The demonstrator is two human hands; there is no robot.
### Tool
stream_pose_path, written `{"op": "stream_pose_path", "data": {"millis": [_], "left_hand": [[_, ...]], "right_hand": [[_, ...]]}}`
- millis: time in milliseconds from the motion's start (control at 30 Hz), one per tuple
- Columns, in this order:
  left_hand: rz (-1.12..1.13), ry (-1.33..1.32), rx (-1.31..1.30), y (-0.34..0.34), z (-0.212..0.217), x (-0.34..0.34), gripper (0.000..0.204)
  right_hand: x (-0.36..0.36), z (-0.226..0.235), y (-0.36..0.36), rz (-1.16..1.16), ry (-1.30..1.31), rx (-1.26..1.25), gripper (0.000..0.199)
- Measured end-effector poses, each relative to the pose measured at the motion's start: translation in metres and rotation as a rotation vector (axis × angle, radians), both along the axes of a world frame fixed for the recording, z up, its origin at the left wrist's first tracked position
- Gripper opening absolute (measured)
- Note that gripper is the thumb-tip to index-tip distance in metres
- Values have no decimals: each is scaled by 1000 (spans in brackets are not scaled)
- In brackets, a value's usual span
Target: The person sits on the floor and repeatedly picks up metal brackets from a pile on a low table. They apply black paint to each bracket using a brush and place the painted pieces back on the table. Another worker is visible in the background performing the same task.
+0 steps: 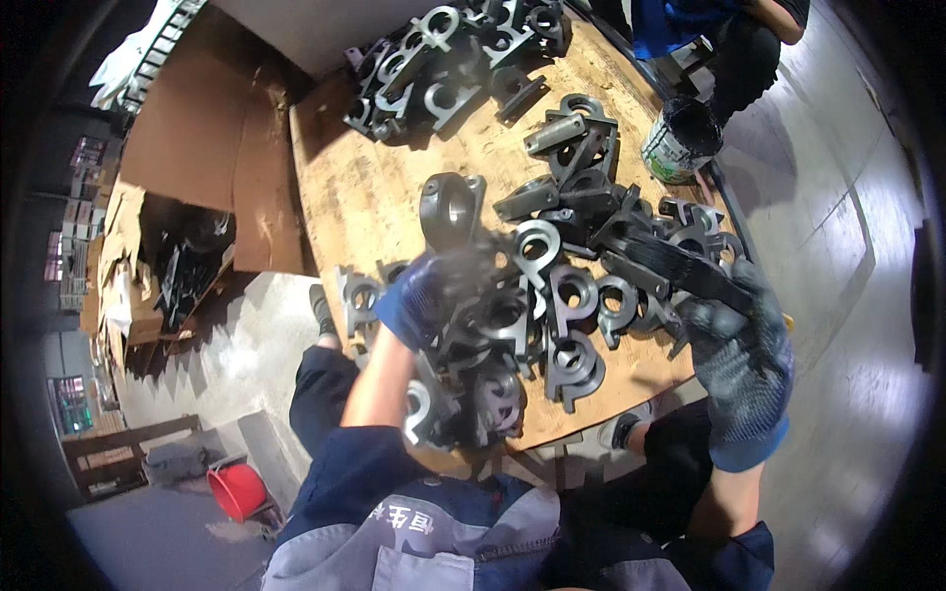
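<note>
My right hand [741,364], in a dark coated glove with a blue cuff, is closed round the handle of a brush [675,264]. The brush's black bristles point left over the metal parts. Smeared by motion, my left hand [434,295] in a blue and dark glove is at the left side of the pile of ring-shaped metal brackets [572,295]; its fingers cannot be made out. Just beyond it is a dark bracket [448,212] with a round hole; whether the hand touches it, I cannot tell.
The parts lie on a wooden board [345,202], with another heap of brackets [434,69] at its far end. A bucket [682,140] with black contents stands at right, near another person [744,59]. Cardboard [197,148] rises at left; a red bucket [236,490] is lower left.
</note>
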State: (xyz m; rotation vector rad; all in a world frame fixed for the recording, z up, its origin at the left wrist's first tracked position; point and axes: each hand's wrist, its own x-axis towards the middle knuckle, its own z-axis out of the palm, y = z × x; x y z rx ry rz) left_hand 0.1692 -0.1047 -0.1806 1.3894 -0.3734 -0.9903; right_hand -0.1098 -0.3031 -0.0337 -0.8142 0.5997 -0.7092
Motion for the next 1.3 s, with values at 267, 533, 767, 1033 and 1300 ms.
{"op": "stream_pose_path", "data": {"millis": [267, 533, 767, 1033, 1300], "left_hand": [[112, -117, 136, 64, 139, -133, 34], [38, -109, -53, 107, 184, -160, 50], [156, -598, 78, 107, 203, -180, 33], [138, -580, -43, 110, 195, -179, 35], [168, -527, 29, 102, 192, -183, 33]], "right_hand": [[-2, 29, 62, 253, 48, -270, 24], [-4, 48, 95, 470, -205, -338, 28], [-8, 53, 99, 561, -225, -374, 25], [-14, 60, 93, 680, -187, -153, 27], [-13, 39, 92, 661, -444, -329, 36]]}}
